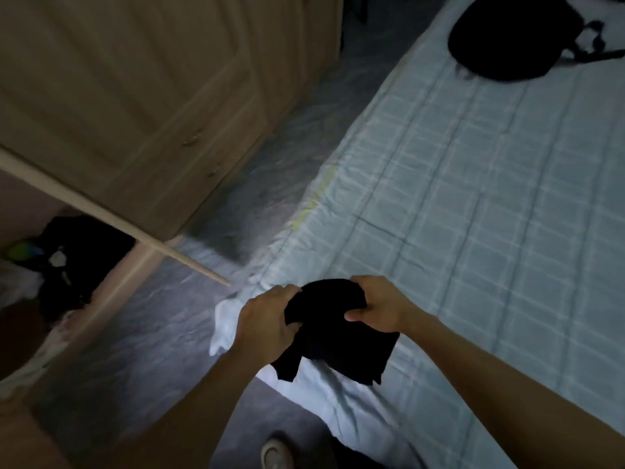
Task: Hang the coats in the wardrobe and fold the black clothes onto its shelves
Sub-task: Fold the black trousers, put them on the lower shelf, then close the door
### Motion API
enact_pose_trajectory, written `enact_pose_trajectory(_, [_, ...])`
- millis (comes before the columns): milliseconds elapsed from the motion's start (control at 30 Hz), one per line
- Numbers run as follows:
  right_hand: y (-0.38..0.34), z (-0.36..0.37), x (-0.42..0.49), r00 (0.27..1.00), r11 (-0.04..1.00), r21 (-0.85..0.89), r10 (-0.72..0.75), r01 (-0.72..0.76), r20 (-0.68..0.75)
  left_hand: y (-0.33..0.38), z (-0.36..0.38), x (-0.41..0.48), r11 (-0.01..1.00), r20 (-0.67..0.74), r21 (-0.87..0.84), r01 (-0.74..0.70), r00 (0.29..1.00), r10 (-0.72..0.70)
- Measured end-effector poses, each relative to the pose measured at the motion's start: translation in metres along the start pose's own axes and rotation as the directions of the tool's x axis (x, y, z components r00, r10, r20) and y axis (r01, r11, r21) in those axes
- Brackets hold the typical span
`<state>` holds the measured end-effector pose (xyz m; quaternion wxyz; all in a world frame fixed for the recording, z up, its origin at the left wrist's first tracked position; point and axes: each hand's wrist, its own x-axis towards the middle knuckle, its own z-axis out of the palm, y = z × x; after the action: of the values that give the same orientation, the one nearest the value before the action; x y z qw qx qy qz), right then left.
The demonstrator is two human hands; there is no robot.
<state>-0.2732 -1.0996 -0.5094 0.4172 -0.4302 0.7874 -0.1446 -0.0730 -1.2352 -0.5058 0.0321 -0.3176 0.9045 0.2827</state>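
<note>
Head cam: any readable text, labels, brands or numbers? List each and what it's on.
None readable.
Black garment held in both hands: no print or tag shows.
Black bag on the bed: no logo shows.
Dark pile in the open wardrobe: pale tag-like patch, too blurred to read.

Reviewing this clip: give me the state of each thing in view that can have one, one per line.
Black garment: bunched, held up in both hands over the bed's corner.
Left hand: closed on the garment.
Right hand: closed on the garment.
Wardrobe door: swung open.
Wardrobe shelf: already holds dark clothes.
Black bag: lying on the bed, straps loose.
Bed cover: spread flat, rumpled at the near corner.
</note>
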Motion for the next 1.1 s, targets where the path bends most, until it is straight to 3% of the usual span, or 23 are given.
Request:
enact_pose_trajectory(133, [-0.127, -0.014, 0.028, 0.982, 0.975, -0.124, -0.174, 0.182, 0.067, -0.043, -0.091, -0.048, 0.984, -0.136, -0.013, 0.176, 0.975, -0.176])
enact_pose_trajectory(267, [-0.261, 0.004, 0.045, 0.933, 0.923, -0.149, -0.336, 0.354, 0.131, -0.098, -0.176, -0.113, 0.94, -0.267, -0.059, 0.336, 0.902, -0.339])
enact_pose_trajectory(533, [-0.481, 0.094, 0.079, 0.841, 0.828, -0.17, -0.5, 0.534, 0.207, -0.235, -0.29, -0.227, 0.866, -0.432, -0.217, 0.451, 0.751, -0.499])
enact_pose_trajectory(833, [-0.627, 0.201, 0.155, 0.819, 0.788, -0.245, -0.499, 0.565, 0.282, -0.386, -0.346, -0.281, 0.796, -0.481, -0.315, 0.517, 0.636, -0.603])
enact_pose_trajectory(1100, [-0.718, 0.304, 0.295, 0.713, 0.707, -0.253, -0.483, 0.66, 0.509, -0.542, -0.345, -0.268, 0.651, -0.388, -0.446, 0.614, 0.522, -0.759])
